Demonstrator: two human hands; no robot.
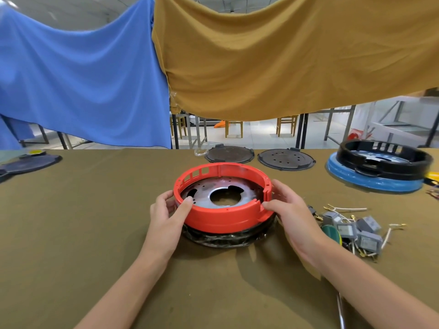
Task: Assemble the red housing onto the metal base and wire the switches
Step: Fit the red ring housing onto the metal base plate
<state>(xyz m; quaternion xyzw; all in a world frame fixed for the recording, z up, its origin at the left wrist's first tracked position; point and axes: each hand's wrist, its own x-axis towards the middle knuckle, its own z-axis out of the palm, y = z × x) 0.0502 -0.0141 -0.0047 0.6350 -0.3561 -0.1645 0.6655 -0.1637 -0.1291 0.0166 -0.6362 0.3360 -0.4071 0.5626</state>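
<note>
Seating red housing [223,210] over metal base [221,193], mid-table.

Both hands clamped on housing rim: left hand [169,211] at near-left, thumb hooked over the top edge and inside, fingers curled round outer wall; right hand [288,210] at right, thumb tip pressed by the notched tab, fingers wrapped behind. Housing sitting around base plate, atop a black ring [228,239] on olive cloth [95,222]; near-right edge looks slightly raised, so probably not fully home. Best done by rotating until tabs and notches line up, then pressing evenly on opposite sides rather than forcing one edge; keeping thumbs clear of plate cutouts. Switches [356,230] with loose leads lying just right of right hand, untouched, wiring not yet begun.
</note>
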